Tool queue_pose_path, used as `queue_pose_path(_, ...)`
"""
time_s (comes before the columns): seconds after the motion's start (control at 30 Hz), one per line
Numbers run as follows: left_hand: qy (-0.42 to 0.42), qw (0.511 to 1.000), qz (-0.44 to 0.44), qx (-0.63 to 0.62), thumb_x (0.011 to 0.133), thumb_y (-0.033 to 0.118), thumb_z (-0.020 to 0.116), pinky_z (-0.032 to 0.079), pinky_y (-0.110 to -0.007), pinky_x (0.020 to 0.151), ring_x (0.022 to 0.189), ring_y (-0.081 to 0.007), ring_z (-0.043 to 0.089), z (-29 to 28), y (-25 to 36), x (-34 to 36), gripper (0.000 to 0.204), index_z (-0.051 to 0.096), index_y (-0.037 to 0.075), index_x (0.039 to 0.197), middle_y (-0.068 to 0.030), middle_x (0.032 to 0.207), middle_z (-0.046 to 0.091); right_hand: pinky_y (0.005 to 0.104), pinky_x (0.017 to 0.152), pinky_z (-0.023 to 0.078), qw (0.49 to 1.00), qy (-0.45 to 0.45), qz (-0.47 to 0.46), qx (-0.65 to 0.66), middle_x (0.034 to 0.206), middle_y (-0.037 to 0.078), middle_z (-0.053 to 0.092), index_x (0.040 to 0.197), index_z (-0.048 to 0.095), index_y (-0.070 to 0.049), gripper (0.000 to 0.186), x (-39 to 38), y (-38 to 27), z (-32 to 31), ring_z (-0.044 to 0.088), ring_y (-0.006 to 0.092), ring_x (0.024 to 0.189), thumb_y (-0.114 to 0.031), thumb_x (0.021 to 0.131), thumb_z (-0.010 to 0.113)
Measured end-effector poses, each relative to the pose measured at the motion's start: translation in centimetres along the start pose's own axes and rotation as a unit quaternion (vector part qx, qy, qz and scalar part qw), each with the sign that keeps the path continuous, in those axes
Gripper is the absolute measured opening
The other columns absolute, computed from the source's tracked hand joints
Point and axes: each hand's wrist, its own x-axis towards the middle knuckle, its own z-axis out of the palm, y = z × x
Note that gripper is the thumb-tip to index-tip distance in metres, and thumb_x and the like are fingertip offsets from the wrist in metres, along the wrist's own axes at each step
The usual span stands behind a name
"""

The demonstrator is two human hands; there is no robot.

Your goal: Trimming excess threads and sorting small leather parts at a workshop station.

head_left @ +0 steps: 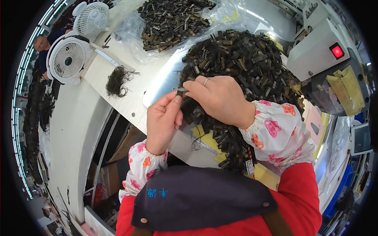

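Observation:
My left hand (164,114) is closed, pinching a small dark fabric strip (180,93) upright between thumb and forefinger. My right hand (220,96), with a ring on one finger, is closed too, its fingertips meeting the top of that strip. A small greyish, metallic-looking bit shows at its fingertips; most of it is hidden, so its kind cannot be made out. Just beyond and under my right hand spreads a big heap of similar folded dark strips (240,59), tangled with loose threads, spilling down toward my lap.
A second heap of strips (173,25) lies on clear plastic at the back. Left of it are a clump of dark thread (117,81) and two white fans (67,58). A machine box with a red lit switch (336,51) stands right. Another person (42,42) is far left.

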Motion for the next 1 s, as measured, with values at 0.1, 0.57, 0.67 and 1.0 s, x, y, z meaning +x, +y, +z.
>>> queue_pose_path(0.1,-0.028,0.999,-0.004,0.038,0.091,0.013,0.051,0.032,-0.016,0.044,0.046,-0.0024,0.040,0.1,0.5,-0.1,0.022,0.061,-0.001,0.104,0.0023,0.060,0.053,0.0275,0.051,0.045,0.992,0.033,0.081,0.086,0.075,0.007,0.060,0.096,0.057,-0.002,0.024,0.1,0.0,-0.5,0.057,0.0195,0.056,-0.011,0.076,0.066)
queue_pose_path(0.57,0.037,0.893,0.272,0.355,0.084,0.007,0.057,0.046,-0.022,0.062,0.066,-0.0111,0.059,-2.4,6.8,9.3,0.034,0.052,-0.002,0.117,-0.0104,0.088,0.065,0.0250,0.067,0.047,0.920,0.056,0.253,0.293,0.090,0.011,0.064,0.105,0.053,0.002,0.027,0.4,1.0,-1.0,0.060,0.0130,0.077,-0.013,0.083,0.062)
queue_pose_path(0.67,0.008,0.902,0.215,0.374,0.081,0.006,0.061,0.045,-0.022,0.062,0.066,-0.0100,0.055,-3.6,2.6,4.8,0.035,0.053,0.000,0.115,-0.0073,0.086,0.063,0.0286,0.056,0.049,0.932,0.118,0.201,0.277,0.080,0.015,0.063,0.096,0.054,0.003,0.027,0.4,1.9,0.5,0.063,0.0222,0.066,-0.016,0.080,0.064)
queue_pose_path(1.0,-0.013,0.895,0.252,0.369,0.079,-0.004,0.059,0.046,-0.023,0.064,0.073,-0.0140,0.059,-2.6,-1.0,0.2,0.014,0.062,0.000,0.092,-0.0075,0.087,0.059,0.0252,0.067,0.047,0.947,-0.049,0.133,0.287,0.091,0.008,0.063,0.103,0.058,-0.001,0.035,-0.2,1.2,0.7,0.060,0.0150,0.078,-0.015,0.074,0.072)
